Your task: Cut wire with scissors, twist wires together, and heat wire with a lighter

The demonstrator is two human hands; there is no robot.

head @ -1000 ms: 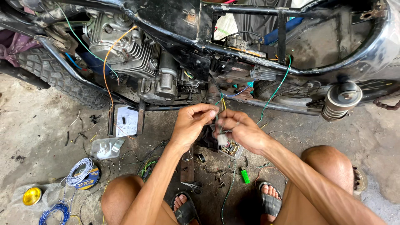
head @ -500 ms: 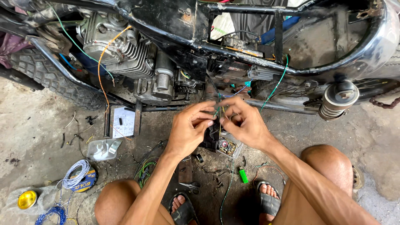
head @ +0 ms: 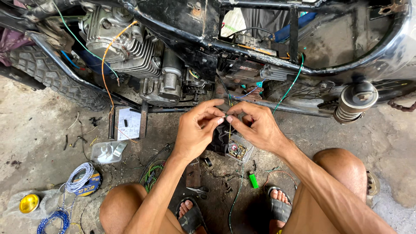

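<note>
My fingertips (head: pixel 218 116) of both hands pinch thin wire ends (head: pixel 225 115) together, below the motorcycle frame (head: pixel 260 45). Left hand (head: pixel 195 130), right hand (head: pixel 255 125) closed on them. Best twist tight, ends kept aligned, hands steady.

Both hands (head: pixel 229 125) rose; fingertips now pinched together
</note>
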